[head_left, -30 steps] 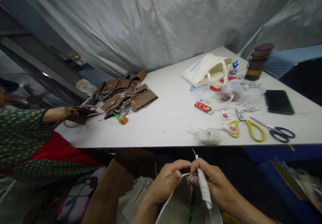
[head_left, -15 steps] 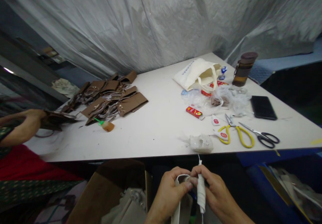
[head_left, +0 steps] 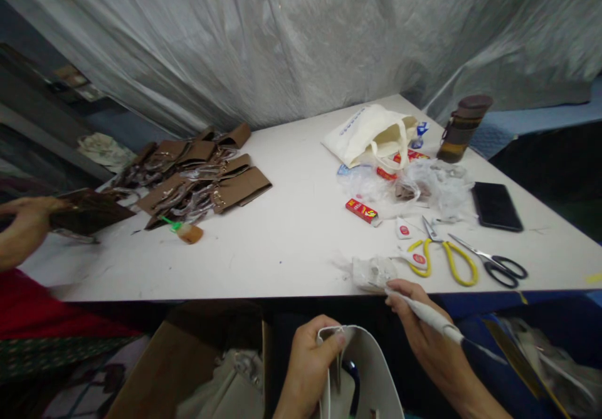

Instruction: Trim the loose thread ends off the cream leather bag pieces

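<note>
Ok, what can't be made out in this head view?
In head view:
Pale open piece: lower part cut off by bottom edge.
Wrapped tool: handle partly hidden by right hand.
Co-worker's hand: cut off by left edge.
Front red box: lettering too small to read.

The left hand (head_left: 308, 359) pinches the rim of an open pale bag (head_left: 374, 359) below the counter (head_left: 301, 243) edge. The right hand (head_left: 426, 340) holds a white-wrapped tool (head_left: 433, 317), its near end by a clear packet (head_left: 371, 273). Right of the packet lie yellow scissors (head_left: 434, 238) and black scissors (head_left: 491, 258); behind them are a black slab (head_left: 497, 207), plastic bags (head_left: 444, 184), a red box (head_left: 361, 211), a tote (head_left: 355, 140) and a bottle (head_left: 463, 129). At left, a small orange bottle (head_left: 190, 234) lies before piled brown bags (head_left: 244, 188); a co-worker's hand (head_left: 26, 231) grips a dark piece (head_left: 91, 212). A carton (head_left: 155, 359) with pale pieces (head_left: 235, 381) stands below.
</note>
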Demonstrator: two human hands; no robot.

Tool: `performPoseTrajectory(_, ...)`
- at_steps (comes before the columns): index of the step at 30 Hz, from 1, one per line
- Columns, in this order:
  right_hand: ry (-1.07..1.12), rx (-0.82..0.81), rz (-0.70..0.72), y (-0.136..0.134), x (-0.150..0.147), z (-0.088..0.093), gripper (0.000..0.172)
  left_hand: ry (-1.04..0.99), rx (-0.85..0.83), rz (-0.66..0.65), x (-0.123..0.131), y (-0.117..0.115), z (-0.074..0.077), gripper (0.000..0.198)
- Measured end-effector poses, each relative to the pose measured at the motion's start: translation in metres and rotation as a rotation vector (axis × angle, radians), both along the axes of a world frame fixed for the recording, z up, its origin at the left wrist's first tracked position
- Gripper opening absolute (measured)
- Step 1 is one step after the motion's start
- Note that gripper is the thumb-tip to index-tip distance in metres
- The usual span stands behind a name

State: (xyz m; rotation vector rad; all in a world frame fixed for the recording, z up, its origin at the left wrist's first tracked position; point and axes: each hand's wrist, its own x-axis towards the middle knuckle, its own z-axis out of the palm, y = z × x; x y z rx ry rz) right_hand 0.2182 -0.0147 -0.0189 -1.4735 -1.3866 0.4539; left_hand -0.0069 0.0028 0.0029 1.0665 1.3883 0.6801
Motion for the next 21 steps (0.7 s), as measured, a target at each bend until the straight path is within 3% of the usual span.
performPoseTrajectory(6,-0.107,0.100,0.040,0.012,0.002,-0.008,0.016,-0.063,-0.042,0.123,0.013,0.003,-0.012,0.027)
performPoseTrajectory(10,-0.140,0.118,0.057,0.019,0.002,-0.011,0.016,-0.027,-0.034,0.087,0.017,0.006,-0.015,0.024)
performPoseTrajectory(15,-0.183,0.165,0.084,0.024,0.000,-0.012,0.014,0.012,-0.047,-0.026,0.019,0.008,-0.009,0.024)
performPoseTrajectory(21,-0.214,0.169,0.086,0.027,-0.001,-0.014,0.015,0.046,-0.055,0.010,0.021,0.010,-0.014,0.020)
